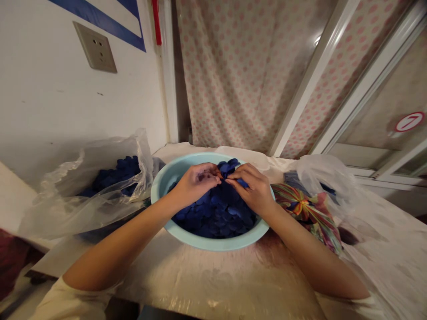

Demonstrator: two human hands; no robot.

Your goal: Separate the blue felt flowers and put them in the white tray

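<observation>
Both hands meet above a light blue basin (213, 243) that holds a heap of dark blue, round, petal-like pieces (213, 215). My left hand (199, 180) is closed, its thumb and fingertips pinching the near side of a blue petal cluster (228, 168). From the other side my right hand (252, 184) grips the same cluster, with fingers bent and thumb pressed in. Rounded petals of the cluster stick up between the hands. The exact spot where the fingertips pinch is partly hidden by the fingers.
At left, a clear plastic bag (143, 155) holds more blue pieces (122, 173). A colourful patterned cloth bundle (303, 204) lies right of the basin, beside another translucent bag (328, 175). The wall stands close on the left; a dotted curtain (230, 75) hangs behind the table (213, 280).
</observation>
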